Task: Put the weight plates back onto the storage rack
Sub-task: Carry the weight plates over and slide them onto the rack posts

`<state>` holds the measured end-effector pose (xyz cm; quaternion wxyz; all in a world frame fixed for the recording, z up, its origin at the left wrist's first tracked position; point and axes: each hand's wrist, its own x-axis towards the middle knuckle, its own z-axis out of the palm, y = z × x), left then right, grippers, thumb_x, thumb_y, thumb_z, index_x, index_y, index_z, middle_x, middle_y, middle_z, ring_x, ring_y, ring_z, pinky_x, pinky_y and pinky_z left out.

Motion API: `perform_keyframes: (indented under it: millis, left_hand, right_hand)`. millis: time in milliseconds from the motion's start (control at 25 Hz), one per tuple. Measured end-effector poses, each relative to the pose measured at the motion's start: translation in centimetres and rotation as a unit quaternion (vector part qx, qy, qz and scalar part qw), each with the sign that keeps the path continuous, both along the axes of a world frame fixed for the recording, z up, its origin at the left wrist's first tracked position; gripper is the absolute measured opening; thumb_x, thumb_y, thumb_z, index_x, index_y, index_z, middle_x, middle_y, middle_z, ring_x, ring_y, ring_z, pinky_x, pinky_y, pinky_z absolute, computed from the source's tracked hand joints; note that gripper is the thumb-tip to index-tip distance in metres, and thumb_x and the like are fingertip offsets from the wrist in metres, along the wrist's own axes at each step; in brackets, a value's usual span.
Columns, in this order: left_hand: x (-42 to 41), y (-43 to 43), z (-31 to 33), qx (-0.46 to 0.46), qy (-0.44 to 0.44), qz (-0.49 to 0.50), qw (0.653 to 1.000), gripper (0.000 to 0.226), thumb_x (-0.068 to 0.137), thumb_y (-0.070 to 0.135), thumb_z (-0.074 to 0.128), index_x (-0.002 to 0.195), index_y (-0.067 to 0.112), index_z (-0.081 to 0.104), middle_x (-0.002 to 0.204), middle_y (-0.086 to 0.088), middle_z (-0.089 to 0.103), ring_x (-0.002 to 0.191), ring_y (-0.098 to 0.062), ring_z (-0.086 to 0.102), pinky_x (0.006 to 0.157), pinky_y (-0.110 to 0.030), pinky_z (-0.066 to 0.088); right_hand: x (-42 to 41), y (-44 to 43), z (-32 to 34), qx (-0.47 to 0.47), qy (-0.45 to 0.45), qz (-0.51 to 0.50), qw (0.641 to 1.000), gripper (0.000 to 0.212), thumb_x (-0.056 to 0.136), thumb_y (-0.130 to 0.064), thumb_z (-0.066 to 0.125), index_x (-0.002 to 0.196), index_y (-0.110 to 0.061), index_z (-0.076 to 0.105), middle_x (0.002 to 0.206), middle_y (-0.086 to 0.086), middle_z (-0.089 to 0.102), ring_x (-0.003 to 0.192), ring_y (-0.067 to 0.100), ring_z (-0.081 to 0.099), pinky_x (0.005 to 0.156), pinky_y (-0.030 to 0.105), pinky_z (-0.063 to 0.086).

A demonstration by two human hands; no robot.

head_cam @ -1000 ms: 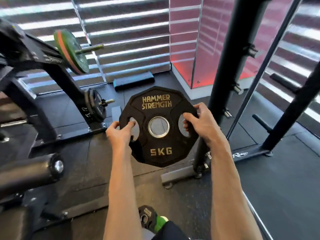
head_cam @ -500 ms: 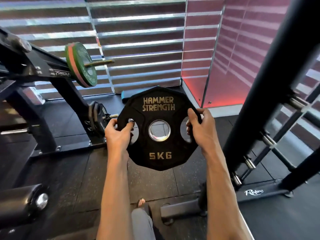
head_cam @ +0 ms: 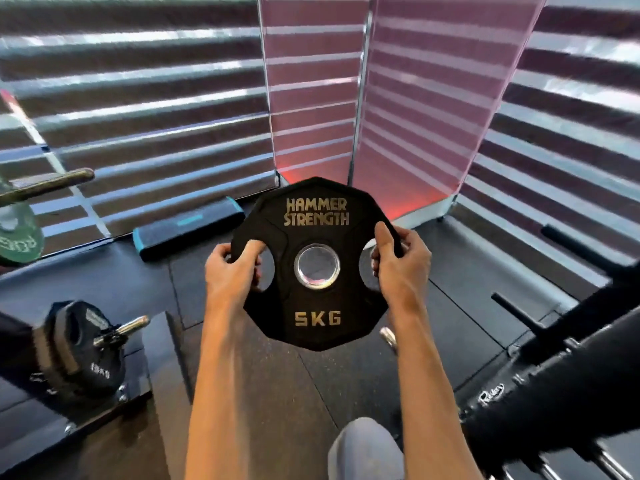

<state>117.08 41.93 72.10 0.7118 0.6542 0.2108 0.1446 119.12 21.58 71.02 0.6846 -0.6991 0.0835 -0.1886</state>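
A black 5 kg weight plate (head_cam: pixel 317 216) with gold "Hammer Strength" lettering and a steel centre ring hangs upright in front of me, above the floor. My left hand (head_cam: pixel 230 271) grips its left edge with fingers curled through the left grip hole. My right hand (head_cam: pixel 398 268) grips the right edge, thumb on the face and fingers behind. The black storage rack (head_cam: pixel 568 386) runs across the lower right, with bare pegs (head_cam: pixel 516 311) sticking out; a steel peg tip (head_cam: pixel 388 337) shows just below the plate's right side.
At lower left, black plates (head_cam: pixel 81 351) sit on a machine's steel horn. A green plate (head_cam: pixel 17 233) on a bar is at the left edge. A black and teal step platform (head_cam: pixel 188 226) lies by the blinds. My knee (head_cam: pixel 363 448) is at the bottom.
The view has swung to the right and closer to the rack, which now lies low at the right. The plate stays held in both hands, centred before me; the machine has slid to the left edge.
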Motion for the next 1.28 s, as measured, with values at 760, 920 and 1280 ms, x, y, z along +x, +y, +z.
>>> perform_keyframes:
  millis: [760,920,1280]
  left_hand:
    - [48.2,-19.8,1.0,-0.039,-0.018,-0.323,0.945,0.048,0.074,0.051,0.08,0.09,0.011,0.059,0.063,-0.002,0.055,0.051,-0.014,0.051,0.047,-0.027,0.043]
    - [54.4,-27.7,1.0,-0.035,-0.018,-0.43,0.902,0.046,0.073,0.054,0.079,0.084,0.014,0.06,0.064,0.001,0.058,0.053,-0.011,0.054,0.048,-0.025,0.044]
    - [67.1,-44.5,4.1,-0.053,-0.03,-0.63,0.774,0.045,0.078,0.05,0.076,0.096,0.011,0.062,0.076,-0.005,0.06,0.063,-0.015,0.054,0.052,-0.028,0.045]
  right_hand:
    - [34.1,-16.2,2.9,-0.013,-0.04,-0.336,0.941,0.034,0.088,-0.037,0.073,0.111,-0.013,0.068,0.091,0.008,0.074,0.073,0.011,0.07,0.067,0.025,0.057]
    - [37.0,-21.4,3.0,-0.027,-0.039,-0.444,0.895,0.037,0.086,-0.043,0.074,0.111,-0.016,0.069,0.1,0.011,0.074,0.089,0.02,0.072,0.075,0.033,0.062]
    - [45.2,-29.3,5.9,-0.003,-0.096,-0.647,0.757,0.022,0.087,-0.031,0.077,0.1,-0.015,0.069,0.056,-0.005,0.065,0.051,0.006,0.056,0.048,0.02,0.047]
